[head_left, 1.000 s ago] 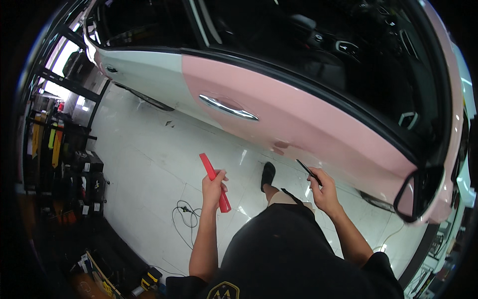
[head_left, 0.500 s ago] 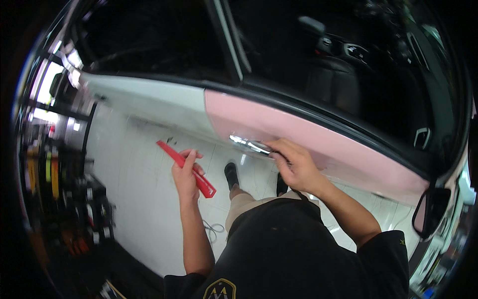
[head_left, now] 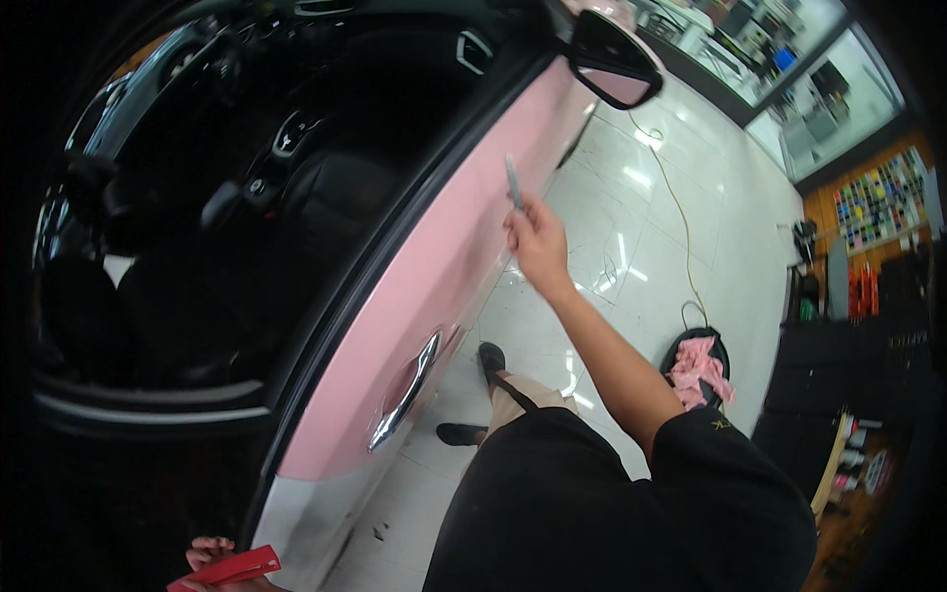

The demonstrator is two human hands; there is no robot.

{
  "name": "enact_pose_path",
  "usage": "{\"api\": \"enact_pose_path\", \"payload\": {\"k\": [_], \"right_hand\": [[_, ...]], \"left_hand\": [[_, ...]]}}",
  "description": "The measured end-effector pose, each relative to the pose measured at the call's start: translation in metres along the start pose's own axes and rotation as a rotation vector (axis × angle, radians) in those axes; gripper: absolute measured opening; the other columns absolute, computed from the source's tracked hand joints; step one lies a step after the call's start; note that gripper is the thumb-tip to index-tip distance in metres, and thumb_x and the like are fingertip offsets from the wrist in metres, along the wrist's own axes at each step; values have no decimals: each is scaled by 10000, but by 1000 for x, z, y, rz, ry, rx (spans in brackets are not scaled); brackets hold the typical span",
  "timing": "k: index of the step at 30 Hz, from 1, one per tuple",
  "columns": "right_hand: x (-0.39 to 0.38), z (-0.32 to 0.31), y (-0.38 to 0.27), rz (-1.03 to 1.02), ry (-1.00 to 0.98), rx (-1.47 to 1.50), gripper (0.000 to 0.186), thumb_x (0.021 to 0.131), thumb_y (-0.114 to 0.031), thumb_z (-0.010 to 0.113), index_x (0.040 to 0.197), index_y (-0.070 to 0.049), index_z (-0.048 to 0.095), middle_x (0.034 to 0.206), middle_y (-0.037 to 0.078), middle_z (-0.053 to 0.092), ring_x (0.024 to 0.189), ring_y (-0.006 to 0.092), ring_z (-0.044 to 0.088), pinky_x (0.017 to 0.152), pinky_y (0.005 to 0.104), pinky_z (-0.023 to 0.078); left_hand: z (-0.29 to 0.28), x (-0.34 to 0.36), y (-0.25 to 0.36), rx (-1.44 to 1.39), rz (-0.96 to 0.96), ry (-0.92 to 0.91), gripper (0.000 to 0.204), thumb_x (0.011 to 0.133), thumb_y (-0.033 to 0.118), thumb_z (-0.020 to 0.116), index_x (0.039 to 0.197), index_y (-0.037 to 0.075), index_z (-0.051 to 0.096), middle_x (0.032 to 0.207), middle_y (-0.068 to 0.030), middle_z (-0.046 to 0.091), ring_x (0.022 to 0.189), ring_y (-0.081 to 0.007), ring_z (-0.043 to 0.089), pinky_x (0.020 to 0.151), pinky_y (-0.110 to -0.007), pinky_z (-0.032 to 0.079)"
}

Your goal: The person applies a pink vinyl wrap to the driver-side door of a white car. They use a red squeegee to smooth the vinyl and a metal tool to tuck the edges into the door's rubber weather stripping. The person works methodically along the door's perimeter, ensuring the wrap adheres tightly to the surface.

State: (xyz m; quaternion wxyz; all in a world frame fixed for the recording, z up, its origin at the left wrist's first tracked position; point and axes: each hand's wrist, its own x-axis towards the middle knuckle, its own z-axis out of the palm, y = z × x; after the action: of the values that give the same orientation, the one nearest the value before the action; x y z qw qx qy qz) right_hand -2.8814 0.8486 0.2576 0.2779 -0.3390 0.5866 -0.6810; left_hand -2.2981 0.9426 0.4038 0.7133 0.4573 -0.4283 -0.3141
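Note:
My right hand (head_left: 540, 242) is closed around a slim grey utility knife (head_left: 512, 180), which points up and away in front of the pink car door (head_left: 419, 286). Whether the tip touches the door, I cannot tell. At the lower left, partly cut off by the picture's edge, my left hand (head_left: 210, 551) grips a long flat red squeegee (head_left: 242, 566). The squeegee is beside the white rear panel (head_left: 296, 508), where the pink surface ends. A chrome door handle (head_left: 406, 395) lies between my hands, touched by neither.
The black side mirror (head_left: 617, 59) juts out beyond the door's far end. Pink crumpled sheeting (head_left: 698, 370) lies in a black container on the tiled floor, a cable (head_left: 681, 222) running near it. Dark cabinets (head_left: 829, 370) stand at the right.
The view has swung right along the car. My right hand has left the door handle and moved toward the mirror end with the knife. My left hand still holds the squeegee, now at the lower left.

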Motion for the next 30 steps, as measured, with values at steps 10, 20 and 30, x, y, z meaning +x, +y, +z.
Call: {"api": "enact_pose_path", "payload": {"k": [10,20,30], "right_hand": [[180,-33,30,219,416,70,225,958,-122,527,1052,60,619,736,72,562,505,134,510,427,279,384],[248,-32,16,173,324,399,185,953,-5,489,973,178,511,826,181,581,688,317,702,595,357,625],[252,-34,23,196,328,588,164,948,-8,569,998,126,489,817,181,594,727,325,715,616,367,642]], "left_hand": [[8,12,-33,140,152,122,583,978,569,431,644,93,476,578,-93,486,525,-259,541,473,-359,460],[4,18,-26,244,167,268,452,938,501,562,655,153,501,588,25,438,542,-199,530,472,-357,431],[10,21,-34,234,215,408,334,923,387,577,671,185,496,592,68,422,537,-132,499,474,-317,411]]}}
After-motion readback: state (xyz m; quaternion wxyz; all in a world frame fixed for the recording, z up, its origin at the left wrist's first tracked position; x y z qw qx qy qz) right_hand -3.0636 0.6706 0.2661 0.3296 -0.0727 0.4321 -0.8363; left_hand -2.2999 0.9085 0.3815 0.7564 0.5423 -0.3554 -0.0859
